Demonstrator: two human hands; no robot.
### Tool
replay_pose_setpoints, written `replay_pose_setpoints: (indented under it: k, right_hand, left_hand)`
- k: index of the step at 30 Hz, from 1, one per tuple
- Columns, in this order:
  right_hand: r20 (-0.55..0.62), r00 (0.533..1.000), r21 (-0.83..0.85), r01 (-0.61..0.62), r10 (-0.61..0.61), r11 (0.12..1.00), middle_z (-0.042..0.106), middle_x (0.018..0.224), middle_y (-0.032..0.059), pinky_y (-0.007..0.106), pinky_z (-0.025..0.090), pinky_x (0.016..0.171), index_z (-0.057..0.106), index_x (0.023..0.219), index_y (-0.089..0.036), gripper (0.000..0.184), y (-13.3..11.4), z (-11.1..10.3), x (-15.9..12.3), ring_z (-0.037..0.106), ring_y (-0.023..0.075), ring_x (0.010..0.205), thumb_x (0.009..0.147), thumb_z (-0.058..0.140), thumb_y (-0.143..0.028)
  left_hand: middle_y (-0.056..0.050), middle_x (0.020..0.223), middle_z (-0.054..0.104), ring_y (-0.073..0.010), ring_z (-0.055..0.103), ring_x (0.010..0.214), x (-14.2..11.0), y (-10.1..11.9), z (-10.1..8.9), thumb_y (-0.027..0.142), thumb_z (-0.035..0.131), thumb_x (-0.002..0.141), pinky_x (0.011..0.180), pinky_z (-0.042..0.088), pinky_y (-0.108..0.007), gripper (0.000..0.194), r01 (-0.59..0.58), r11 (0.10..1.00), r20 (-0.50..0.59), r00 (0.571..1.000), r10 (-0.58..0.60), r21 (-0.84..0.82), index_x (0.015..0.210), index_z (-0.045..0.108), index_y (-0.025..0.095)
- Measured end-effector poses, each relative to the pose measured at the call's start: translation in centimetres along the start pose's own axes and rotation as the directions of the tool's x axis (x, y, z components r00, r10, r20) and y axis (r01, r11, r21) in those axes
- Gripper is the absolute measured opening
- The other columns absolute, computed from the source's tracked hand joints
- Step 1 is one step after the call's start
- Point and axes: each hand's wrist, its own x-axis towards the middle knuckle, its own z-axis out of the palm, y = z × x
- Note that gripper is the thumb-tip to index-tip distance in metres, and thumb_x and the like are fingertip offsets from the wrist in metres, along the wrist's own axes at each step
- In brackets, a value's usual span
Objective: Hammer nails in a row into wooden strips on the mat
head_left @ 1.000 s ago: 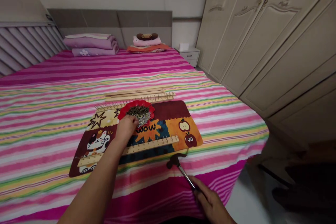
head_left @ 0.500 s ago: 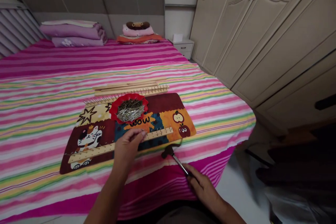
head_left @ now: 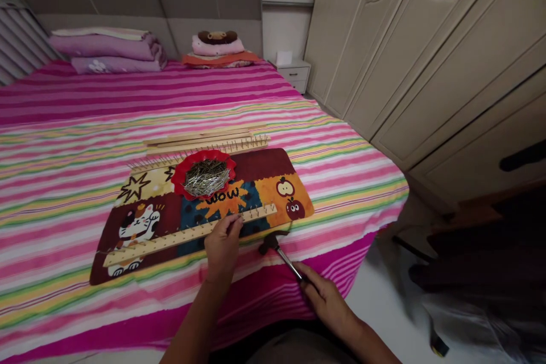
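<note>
My right hand [head_left: 322,293] is wrapped round the dark grip of a claw hammer [head_left: 289,262], its head low over the bed's near edge. With fingertips pinched together, my left hand [head_left: 224,239] is at a wooden strip [head_left: 170,239], on what looks like a nail, mostly hidden by the fingers. Nails stand along the strip, some of them leaning, on both sides of that hand. Beneath it lies a printed mat [head_left: 277,168] with a cat and apples. A red scalloped bowl [head_left: 179,182] full of loose nails [head_left: 207,177] sits behind the strip.
Behind the bowl lie a nail-studded strip [head_left: 251,144] and several plain wooden strips [head_left: 205,135]. A striped sheet [head_left: 341,176] covers the bed. Folded bedding [head_left: 106,51] is stacked by the headboard [head_left: 205,5]. A wardrobe [head_left: 375,51] stands to the right.
My left hand has moved right and down onto the strip, its fingertips now among the nails. My right hand still holds the hammer in much the same place. The view has shifted slightly.
</note>
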Motion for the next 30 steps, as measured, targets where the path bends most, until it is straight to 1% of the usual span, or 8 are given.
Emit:
replay_pose_setpoints:
  k: [4,8,12,16,21,26,28,30]
  right_hand:
    - [0.01,1.0,-0.002,-0.006,0.006,1.0,0.067,0.119,0.0053,0.031,0.051,0.092,0.056,0.126,-0.02,0.042,-0.1,-0.1,0.0,0.062,0.0207,0.11,0.087,0.043,-0.019]
    - [0.02,1.0,0.001,-0.019,0.019,1.0,0.066,0.121,0.0063,0.033,0.049,0.095,0.057,0.127,-0.02,0.042,-0.6,-0.2,0.1,0.06,0.0208,0.113,0.087,0.044,-0.021]
    - [0.022,0.999,0.003,-0.04,0.04,0.999,0.066,0.121,0.0068,0.033,0.047,0.097,0.058,0.126,-0.019,0.041,-0.6,-0.2,0.0,0.059,0.0209,0.115,0.087,0.045,-0.023]
    - [0.026,0.999,0.017,-0.025,0.025,1.0,0.069,0.117,0.0057,0.031,0.049,0.094,0.057,0.126,-0.02,0.04,-1.2,-0.4,-0.7,0.061,0.0209,0.111,0.088,0.046,-0.023]
    - [-0.025,1.0,0.008,0.016,-0.016,1.0,0.069,0.114,0.0032,0.029,0.052,0.089,0.053,0.13,-0.024,0.041,-5.3,-1.7,-0.9,0.064,0.0199,0.106,0.091,0.044,-0.025]
    - [-0.089,0.974,-0.126,0.197,-0.209,0.972,0.061,0.128,0.0051,0.032,0.048,0.097,0.043,0.138,-0.024,0.044,-10.0,-3.0,1.7,0.057,0.021,0.117,0.093,0.041,-0.023]
    - [-0.081,0.956,-0.2,0.26,-0.281,0.944,0.059,0.129,0.0063,0.033,0.048,0.096,0.041,0.139,-0.024,0.046,-11.0,-3.1,3.0,0.057,0.0218,0.117,0.093,0.04,-0.021]
    - [-0.057,0.943,-0.262,0.302,-0.327,0.917,0.063,0.123,0.009,0.034,0.05,0.094,0.039,0.14,-0.023,0.047,-11.3,-3.1,4.0,0.059,0.0227,0.112,0.094,0.038,-0.02]
  left_hand:
    - [0.0,0.085,0.071,-0.0173,0.065,0.08,0.1,-0.4,0.2,0.042,0.06,0.072,0.08,0.048,-0.031,0.024,-0.036,0.999,-0.003,0.999,0.036,0.027,0.084,0.07,0.024]
    - [0.0,0.084,0.072,-0.0168,0.065,0.079,0.0,-0.2,0.2,0.04,0.058,0.074,0.079,0.048,-0.03,0.021,-0.115,0.99,-0.015,0.993,0.116,0.079,0.083,0.07,0.025]
    - [0.0,0.083,0.071,-0.0166,0.065,0.08,-0.1,0.3,0.2,0.036,0.056,0.076,0.075,0.048,-0.027,0.019,-0.206,0.964,0.001,0.978,0.209,0.167,0.081,0.069,0.024]
    - [-0.002,0.082,0.07,-0.0164,0.064,0.081,-0.2,0.6,0.3,0.034,0.051,0.08,0.075,0.048,-0.027,0.02,-0.292,0.923,0.032,0.955,0.294,0.249,0.081,0.068,0.023]
    - [-0.003,0.083,0.069,-0.0165,0.063,0.081,-0.3,0.5,0.5,0.031,0.048,0.082,0.075,0.047,-0.027,0.02,-0.348,0.889,0.069,0.937,0.343,0.298,0.082,0.067,0.022]
    - [-0.004,0.083,0.068,-0.0168,0.062,0.082,-0.4,0.2,0.6,0.028,0.047,0.083,0.077,0.046,-0.027,0.02,-0.384,0.867,0.079,0.922,0.38,0.318,0.083,0.066,0.022]
    - [-0.004,0.083,0.068,-0.0165,0.062,0.081,-0.4,0.1,0.6,0.028,0.047,0.084,0.076,0.046,-0.027,0.02,-0.401,0.859,0.086,0.915,0.395,0.318,0.083,0.066,0.021]
    - [-0.004,0.083,0.068,-0.0165,0.062,0.081,-0.4,0.1,0.7,0.028,0.046,0.085,0.076,0.046,-0.027,0.021,-0.418,0.85,0.088,0.907,0.412,0.32,0.085,0.065,0.02]
